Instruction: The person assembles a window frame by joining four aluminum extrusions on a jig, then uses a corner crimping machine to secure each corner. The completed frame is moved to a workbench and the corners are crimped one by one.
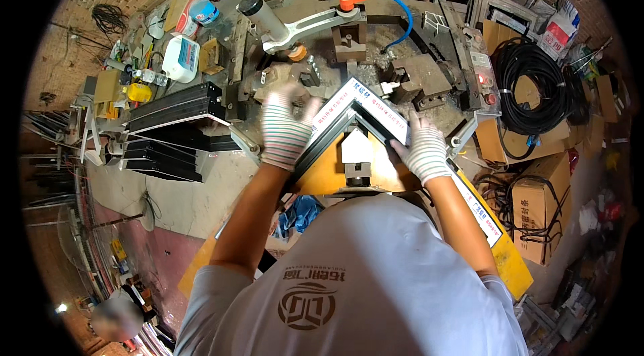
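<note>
Frame corner: two black profiles with white printed film form an upturned V, the frame corner (355,92), over the yellow plate (322,167) in front of the wearer's body.
Right hand: the striped-gloved right hand (427,149) grasps the right leg, thumb at the inner edge, fingers along the outer.
Left hand: the other glove, the left hand (285,129), lies against the left leg, thumb toward it, fingers extended and blurred; I cannot tell how firmly it holds.
White block: inside the V, a pointed white block (355,148) faces the inner angle.
Machine edge: the V's tip points toward metal clamp blocks (419,78); the right one sits near the right leg.
White jug: at far left stands a white jug (181,59), contents hidden, near a yellow bottle (139,92).
Cardboard box: on the right, a cardboard box (545,202) has dark cable draped over it; its inside is hidden.
Open room: pale floor (225,178) shows between the black profile stack (164,158) and the left forearm.
</note>
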`<state>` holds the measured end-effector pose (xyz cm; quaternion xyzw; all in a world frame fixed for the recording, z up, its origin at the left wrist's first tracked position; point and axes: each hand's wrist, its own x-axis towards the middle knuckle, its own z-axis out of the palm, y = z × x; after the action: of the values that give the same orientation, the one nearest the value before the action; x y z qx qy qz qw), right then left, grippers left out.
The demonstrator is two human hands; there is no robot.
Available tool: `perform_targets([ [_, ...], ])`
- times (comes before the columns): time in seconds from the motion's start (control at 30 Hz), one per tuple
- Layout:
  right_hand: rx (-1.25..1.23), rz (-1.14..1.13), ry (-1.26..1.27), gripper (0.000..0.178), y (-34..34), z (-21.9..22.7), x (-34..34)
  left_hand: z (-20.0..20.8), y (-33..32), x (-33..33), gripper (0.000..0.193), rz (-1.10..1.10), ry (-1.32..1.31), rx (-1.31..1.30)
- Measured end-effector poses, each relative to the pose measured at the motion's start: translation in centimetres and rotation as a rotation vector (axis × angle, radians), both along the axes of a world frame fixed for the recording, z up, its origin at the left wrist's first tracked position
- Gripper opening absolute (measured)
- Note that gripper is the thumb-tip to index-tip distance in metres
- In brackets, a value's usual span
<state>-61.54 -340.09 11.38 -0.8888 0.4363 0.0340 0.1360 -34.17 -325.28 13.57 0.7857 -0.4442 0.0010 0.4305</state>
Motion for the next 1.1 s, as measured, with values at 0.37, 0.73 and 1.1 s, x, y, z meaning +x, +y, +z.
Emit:
perform_targets([
  [0.37, 0.05, -0.006, -0.111, 0.06, 0.1, -0.2, -0.7, 8.6, -4.8, 8.7, 0.054, -0.057, -0.008, -0.041],
  [0.73, 0.092, -0.029, -0.096, 0.069, 0.4, 0.7, -0.3, 8.7, -5.8, -1.6, 0.072, -0.33, 0.228, 0.072],
  [1.1, 0.15, -0.08, -0.063, 0.066, 0.4, 0.6, 0.1, 6.7, -6.5, -2.1, 0.07, -0.254, 0.232, 0.049],
])
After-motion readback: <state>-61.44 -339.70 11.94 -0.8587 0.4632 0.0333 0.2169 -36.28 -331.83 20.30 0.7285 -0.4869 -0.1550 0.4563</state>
